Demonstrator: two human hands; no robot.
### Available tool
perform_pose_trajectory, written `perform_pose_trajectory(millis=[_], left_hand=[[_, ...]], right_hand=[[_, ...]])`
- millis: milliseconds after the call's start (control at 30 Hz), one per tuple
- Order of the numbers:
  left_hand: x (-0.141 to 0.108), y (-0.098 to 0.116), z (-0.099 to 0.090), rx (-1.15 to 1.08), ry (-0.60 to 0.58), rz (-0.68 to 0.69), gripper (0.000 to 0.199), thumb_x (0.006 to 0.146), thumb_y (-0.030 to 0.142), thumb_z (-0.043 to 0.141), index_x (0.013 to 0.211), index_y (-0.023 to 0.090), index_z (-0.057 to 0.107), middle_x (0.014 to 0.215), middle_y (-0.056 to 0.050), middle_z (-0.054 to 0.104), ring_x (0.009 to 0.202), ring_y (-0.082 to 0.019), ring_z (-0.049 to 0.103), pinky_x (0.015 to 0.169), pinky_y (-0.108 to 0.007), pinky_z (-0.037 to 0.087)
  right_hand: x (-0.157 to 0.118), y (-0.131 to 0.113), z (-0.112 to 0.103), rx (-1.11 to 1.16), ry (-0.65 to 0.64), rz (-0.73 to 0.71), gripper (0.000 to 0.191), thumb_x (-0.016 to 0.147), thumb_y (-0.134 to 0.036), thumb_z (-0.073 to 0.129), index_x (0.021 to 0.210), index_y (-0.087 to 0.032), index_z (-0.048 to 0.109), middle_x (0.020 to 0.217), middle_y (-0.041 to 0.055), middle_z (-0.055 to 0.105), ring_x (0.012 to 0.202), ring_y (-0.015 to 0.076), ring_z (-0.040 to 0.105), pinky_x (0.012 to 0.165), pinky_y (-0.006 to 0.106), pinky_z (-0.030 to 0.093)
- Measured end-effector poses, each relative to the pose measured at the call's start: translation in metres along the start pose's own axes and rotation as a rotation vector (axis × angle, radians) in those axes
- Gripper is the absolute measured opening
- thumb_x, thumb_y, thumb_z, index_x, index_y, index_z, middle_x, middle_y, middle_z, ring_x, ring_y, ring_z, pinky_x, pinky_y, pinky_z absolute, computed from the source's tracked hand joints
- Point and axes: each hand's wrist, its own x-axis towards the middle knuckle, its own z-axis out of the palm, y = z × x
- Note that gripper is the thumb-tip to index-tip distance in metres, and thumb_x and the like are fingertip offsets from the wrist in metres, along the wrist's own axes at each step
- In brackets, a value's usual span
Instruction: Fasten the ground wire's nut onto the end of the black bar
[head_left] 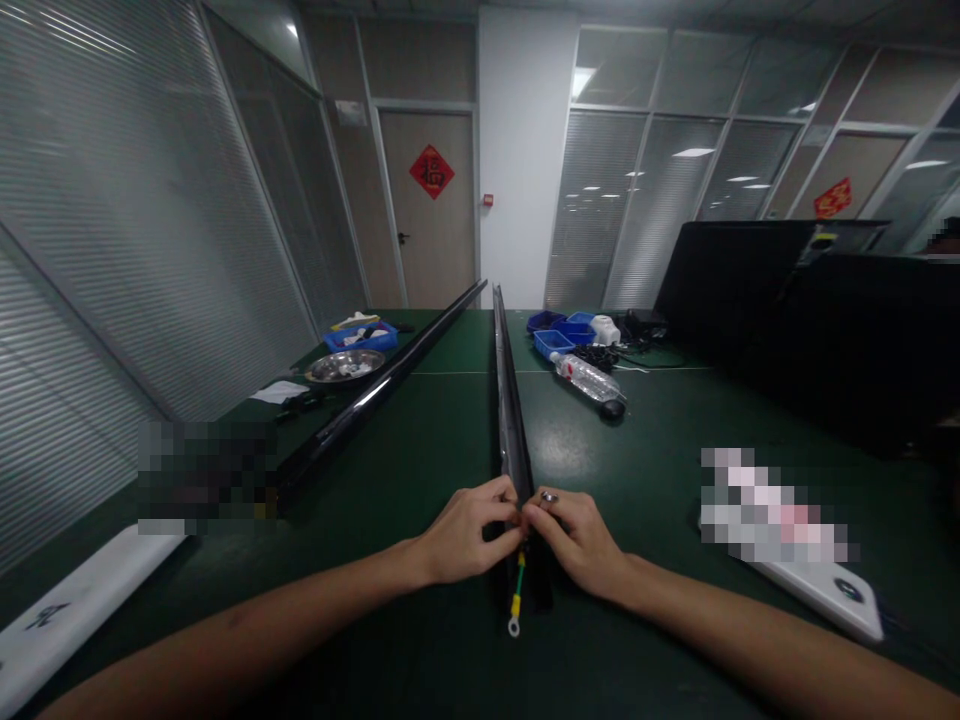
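Observation:
Both hands work at the near part of a long black rail (510,400) that runs away from me along the table. My left hand (476,530) is closed in a pinch on the rail's left side. My right hand (581,540), with a ring on one finger, pinches from the right, its fingertips almost meeting the left ones. Just below the fingertips, a short green-and-yellow wire (518,590) with a ring terminal hangs towards me along the rail's near end. Its upper end goes under my fingers, and what the fingertips grip there is hidden.
A second black rail (375,395) lies to the left on the green table (637,470). Beyond it are a metal dish (345,367) and a blue tray (379,338). At right are blue bins (555,343), a plastic bottle (589,380), a white device (840,590) and black monitors (735,280). Another white device (90,600) lies front left.

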Motion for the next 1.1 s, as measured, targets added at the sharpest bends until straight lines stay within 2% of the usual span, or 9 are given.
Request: perform_pose_trajectory(millis=[167, 433, 667, 767, 867, 900, 967, 1100], left_hand=[[0.0, 0.001, 0.0, 0.02, -0.007, -0.008, 0.019, 0.099, 0.026, 0.058, 0.09, 0.016, 0.071, 0.096, -0.004, 0.058, 0.085, -0.016, 0.06, 0.078, -0.026, 0.048], [-0.002, -0.004, 0.002, 0.069, -0.033, -0.007, 0.023, 0.102, 0.025, 0.054, 0.089, 0.017, 0.071, 0.083, -0.001, 0.059, 0.073, -0.013, 0.058, 0.069, -0.023, 0.043], [-0.002, -0.01, 0.006, 0.038, -0.038, 0.002, 0.034, 0.101, 0.024, 0.054, 0.071, 0.014, 0.065, 0.062, 0.003, 0.05, 0.054, -0.009, 0.046, 0.056, -0.022, 0.033], [-0.003, -0.01, 0.006, -0.01, -0.058, -0.016, 0.04, 0.103, 0.028, 0.052, 0.07, 0.013, 0.067, 0.058, 0.004, 0.046, 0.051, -0.007, 0.042, 0.053, -0.021, 0.03], [-0.003, -0.008, 0.005, -0.046, -0.064, -0.081, 0.042, 0.102, 0.032, 0.053, 0.069, 0.012, 0.07, 0.053, 0.005, 0.041, 0.047, -0.006, 0.035, 0.049, -0.021, 0.026], [-0.003, -0.008, 0.005, -0.056, -0.058, -0.101, 0.043, 0.101, 0.033, 0.054, 0.068, 0.011, 0.07, 0.053, 0.005, 0.04, 0.047, -0.006, 0.033, 0.048, -0.021, 0.024], [-0.003, -0.007, 0.004, -0.085, -0.055, -0.131, 0.042, 0.1, 0.033, 0.057, 0.068, 0.01, 0.072, 0.052, 0.005, 0.039, 0.047, -0.006, 0.032, 0.047, -0.02, 0.023], [0.0, -0.006, 0.003, -0.214, -0.107, -0.236, 0.038, 0.101, 0.036, 0.056, 0.083, 0.01, 0.077, 0.053, 0.004, 0.05, 0.045, -0.006, 0.043, 0.047, -0.017, 0.03]], right_hand=[[0.0, 0.0, 0.0, -0.01, 0.006, 0.016, 0.039, 0.109, -0.035, 0.048, 0.08, -0.017, 0.067, 0.073, 0.0038, 0.067, 0.063, 0.0156, 0.061, 0.063, 0.027, 0.047], [-0.001, 0.001, 0.002, -0.042, 0.024, 0.031, 0.039, 0.108, -0.037, 0.049, 0.08, -0.017, 0.068, 0.074, 0.0046, 0.069, 0.063, 0.0161, 0.064, 0.062, 0.027, 0.048], [0.006, -0.002, -0.012, 0.022, -0.044, 0.019, 0.03, 0.107, -0.035, 0.053, 0.092, -0.016, 0.072, 0.081, 0.0052, 0.07, 0.072, 0.0176, 0.066, 0.069, 0.028, 0.05], [0.008, 0.002, -0.018, 0.167, -0.088, 0.052, 0.028, 0.106, -0.035, 0.055, 0.101, -0.016, 0.075, 0.089, 0.0066, 0.073, 0.081, 0.0186, 0.068, 0.076, 0.029, 0.051], [0.008, 0.012, -0.018, 0.408, -0.186, 0.121, 0.03, 0.102, -0.039, 0.061, 0.102, -0.014, 0.077, 0.088, 0.0063, 0.071, 0.079, 0.0172, 0.065, 0.074, 0.028, 0.051], [0.008, 0.016, -0.017, 0.502, -0.203, 0.155, 0.03, 0.1, -0.041, 0.065, 0.103, -0.013, 0.077, 0.084, 0.005, 0.069, 0.071, 0.0145, 0.061, 0.067, 0.025, 0.049], [0.008, 0.026, -0.016, 0.654, -0.24, 0.277, 0.033, 0.095, -0.043, 0.07, 0.106, -0.012, 0.078, 0.076, 0.0019, 0.065, 0.052, 0.0079, 0.047, 0.048, 0.019, 0.038], [0.01, 0.042, -0.016, 0.916, -0.268, 0.424, 0.032, 0.089, -0.036, 0.077, 0.107, -0.009, 0.078, 0.062, -0.0013, 0.061, 0.042, 0.0044, 0.039, 0.041, 0.017, 0.027]])
